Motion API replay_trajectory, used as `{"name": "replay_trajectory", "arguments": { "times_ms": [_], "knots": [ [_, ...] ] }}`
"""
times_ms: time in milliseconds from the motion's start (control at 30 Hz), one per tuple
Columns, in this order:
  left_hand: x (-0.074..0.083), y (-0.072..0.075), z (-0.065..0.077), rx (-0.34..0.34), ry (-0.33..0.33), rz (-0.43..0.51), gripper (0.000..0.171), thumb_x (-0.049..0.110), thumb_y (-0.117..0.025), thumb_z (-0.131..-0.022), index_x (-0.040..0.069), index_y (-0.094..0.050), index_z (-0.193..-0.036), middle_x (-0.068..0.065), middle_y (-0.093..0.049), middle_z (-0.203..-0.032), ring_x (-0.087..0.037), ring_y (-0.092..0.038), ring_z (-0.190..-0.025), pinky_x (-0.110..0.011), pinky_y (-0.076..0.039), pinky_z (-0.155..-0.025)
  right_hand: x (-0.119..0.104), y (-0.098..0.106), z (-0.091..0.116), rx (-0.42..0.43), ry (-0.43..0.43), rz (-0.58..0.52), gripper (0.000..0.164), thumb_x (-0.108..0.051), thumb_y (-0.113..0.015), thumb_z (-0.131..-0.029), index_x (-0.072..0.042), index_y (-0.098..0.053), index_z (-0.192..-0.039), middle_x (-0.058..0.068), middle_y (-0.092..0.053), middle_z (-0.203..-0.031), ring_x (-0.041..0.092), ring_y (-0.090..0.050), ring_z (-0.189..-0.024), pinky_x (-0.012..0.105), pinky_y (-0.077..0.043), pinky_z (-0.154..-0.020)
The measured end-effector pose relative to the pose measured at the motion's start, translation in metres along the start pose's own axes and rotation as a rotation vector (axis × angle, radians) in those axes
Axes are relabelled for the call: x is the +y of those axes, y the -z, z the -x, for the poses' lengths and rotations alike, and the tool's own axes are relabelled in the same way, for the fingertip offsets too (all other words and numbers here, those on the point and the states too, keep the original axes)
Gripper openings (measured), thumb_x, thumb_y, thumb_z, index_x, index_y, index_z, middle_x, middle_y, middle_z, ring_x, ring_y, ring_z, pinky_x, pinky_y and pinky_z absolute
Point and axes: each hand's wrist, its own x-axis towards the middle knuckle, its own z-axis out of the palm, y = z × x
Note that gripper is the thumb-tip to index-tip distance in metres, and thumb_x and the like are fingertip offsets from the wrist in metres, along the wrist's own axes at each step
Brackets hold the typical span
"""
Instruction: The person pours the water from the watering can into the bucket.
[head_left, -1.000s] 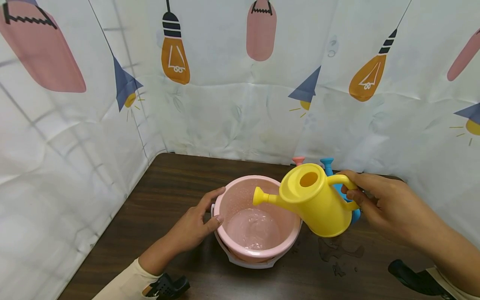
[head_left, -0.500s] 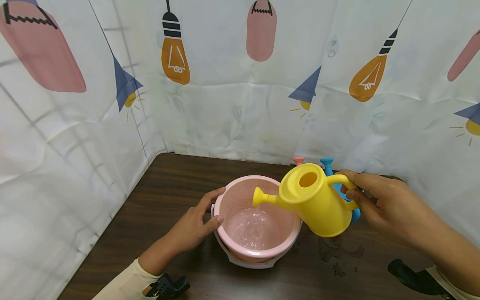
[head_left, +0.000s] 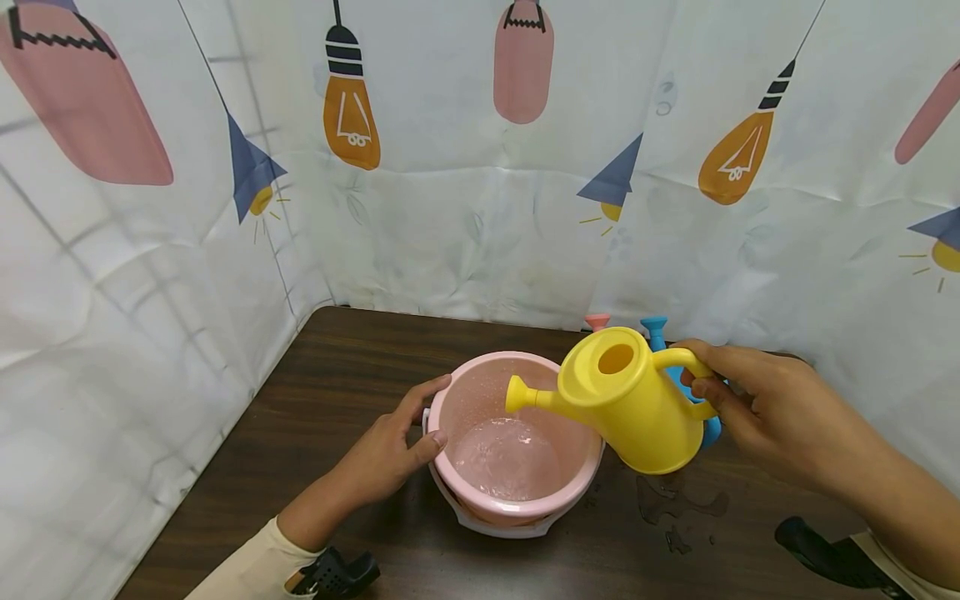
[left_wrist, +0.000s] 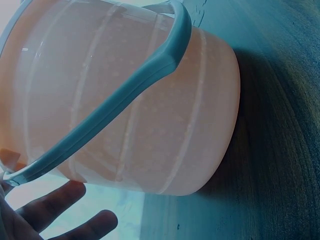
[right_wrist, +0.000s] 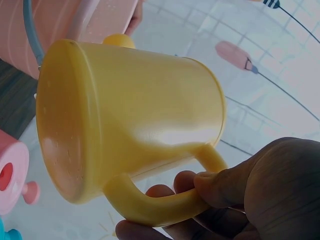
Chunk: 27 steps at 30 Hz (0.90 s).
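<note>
In the head view my right hand (head_left: pixel 772 408) grips the handle of a yellow toy watering can (head_left: pixel 637 408), held tilted with its spout over a pink bucket (head_left: pixel 517 508). Ripples show in the shallow water (head_left: pixel 506 458) inside. My left hand (head_left: pixel 382 450) holds the bucket's left rim, thumb over the edge. The left wrist view shows the bucket's ribbed side, its carrying handle (left_wrist: pixel 120 102) hanging down, and two straight fingers (left_wrist: pixel 92 227) below. In the right wrist view, thumb and fingers wrap the can's handle (right_wrist: pixel 155 207).
Behind the yellow can stands a blue watering can (head_left: pixel 655 329), mostly hidden. Beside it shows a pink spout (head_left: pixel 597 321); the right wrist view has the pink can (right_wrist: pixel 10 170). Spilled water (head_left: pixel 675 504) lies on the dark wooden table (head_left: pixel 360 358). A patterned curtain (head_left: pixel 450 225) hangs behind.
Both hands, the bucket and the yellow watering can stay in place. Only the ripples on the water in the bucket have changed shape.
</note>
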Motion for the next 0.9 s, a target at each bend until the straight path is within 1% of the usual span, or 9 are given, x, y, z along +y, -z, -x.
{"name": "replay_trajectory", "arguments": {
  "times_ms": [300,567,900],
  "knots": [
    [0.0003,0.0001,-0.0001,0.002,-0.004,0.004,0.066,0.044,-0.056,-0.099,0.037,-0.028,-0.159,-0.003,-0.066,-0.124,-0.025,-0.064,-0.112,-0.055,-0.050,-0.087,0.0001,0.0000,0.0002,-0.003,-0.003,-0.002,0.060,0.014,-0.079,-0.076,-0.011,-0.068,-0.129,-0.011,-0.070,-0.092,0.004,-0.066,-0.075,0.013,-0.048,-0.063],
    [0.0006,-0.0001,0.0000,-0.005,0.019,0.005,0.066,0.045,-0.055,-0.099,0.039,-0.027,-0.159,-0.006,-0.065,-0.127,-0.027,-0.063,-0.115,-0.056,-0.050,-0.087,-0.0002,-0.0001,0.0002,0.007,0.002,-0.009,0.057,0.016,-0.078,-0.076,-0.011,-0.069,-0.126,-0.011,-0.070,-0.090,0.004,-0.065,-0.073,0.013,-0.046,-0.060],
    [0.0011,-0.0001,0.0000,0.000,0.014,0.003,0.066,0.044,-0.055,-0.099,0.038,-0.028,-0.158,-0.007,-0.065,-0.127,-0.027,-0.063,-0.113,-0.055,-0.050,-0.087,0.0004,-0.0003,-0.0002,0.016,0.008,-0.007,0.056,0.016,-0.077,-0.075,-0.011,-0.069,-0.124,-0.010,-0.070,-0.089,0.006,-0.066,-0.074,0.013,-0.045,-0.059]
  ]
}}
